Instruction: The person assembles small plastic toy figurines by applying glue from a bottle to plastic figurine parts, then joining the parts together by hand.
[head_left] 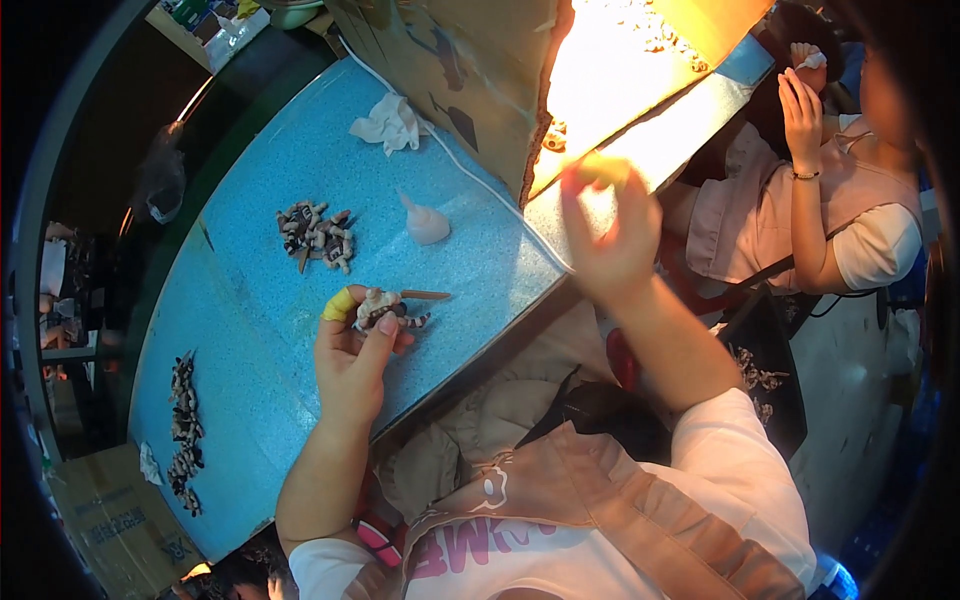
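Note:
My left hand (352, 352) is closed around a small cream-and-brown figurine (378, 308), with yellow wrap on one finger. A thin brown blade-like piece (428, 295) sticks out from the figurine to the right, above a dark-striped part. Raised over the table's right edge, my right hand (612, 235) is smeared by motion. Its fingers curve round near the bright light, with yellow at their tips; whether they hold anything cannot be made out. Beyond the left hand, a cluster of similar figurines (316, 237) lies on the blue table (270, 330).
A cardboard box (450, 90) stands at the back, brightly lit inside with small pieces. Crumpled tissue (390, 124), a whitish lump (426, 222) and a white cable (480, 178) lie nearby. More figurines (185, 435) line the left. Another person (800, 200) sits at right, beside a dark bin (770, 370).

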